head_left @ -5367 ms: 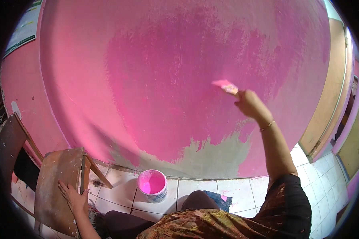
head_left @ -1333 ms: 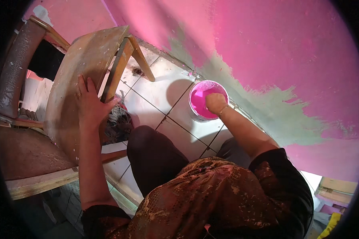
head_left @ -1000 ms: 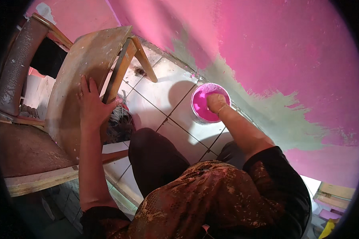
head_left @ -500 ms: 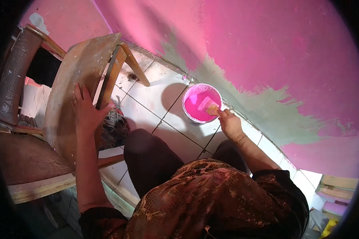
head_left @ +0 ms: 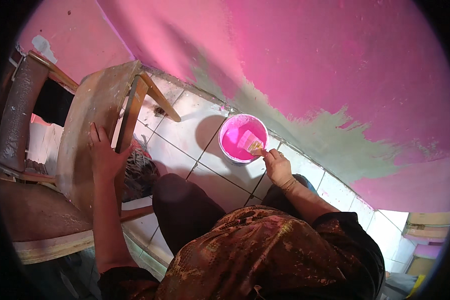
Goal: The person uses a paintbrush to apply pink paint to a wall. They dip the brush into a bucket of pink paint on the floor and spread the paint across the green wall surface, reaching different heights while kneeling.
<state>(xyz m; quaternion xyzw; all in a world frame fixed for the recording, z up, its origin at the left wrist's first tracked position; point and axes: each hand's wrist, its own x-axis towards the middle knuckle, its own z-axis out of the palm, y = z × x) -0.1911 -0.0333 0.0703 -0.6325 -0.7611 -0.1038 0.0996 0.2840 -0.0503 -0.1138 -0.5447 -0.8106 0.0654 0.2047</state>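
Note:
My right hand (head_left: 278, 167) pinches the handle of a flat paintbrush (head_left: 250, 141). The brush's head is inside a round white bucket (head_left: 266, 131) holding bright pink paint, and its handle lies across the rim on my side. On the left, my left hand (head_left: 107, 159) rests with spread fingers on a worn wooden table (head_left: 97, 97) with a curved edge, its thumb reaching over the edge nearest me. The bucket stands on the white tiled floor, ahead of my knees. How far the bristles dip into the paint I cannot tell.
A wall (head_left: 305, 65) rises beyond the bucket, pink with a ragged grey-green band near the floor. Beside the table stands a brown padded chair (head_left: 20, 115). A bundle of pale strips (head_left: 140, 167) lies by the table leg. Wooden furniture (head_left: 430, 227) is at the far right.
The view has shifted, so bucket, brush and right hand appear further left and slightly lower. The brush has turned a little over the bucket. My left hand stays on the table.

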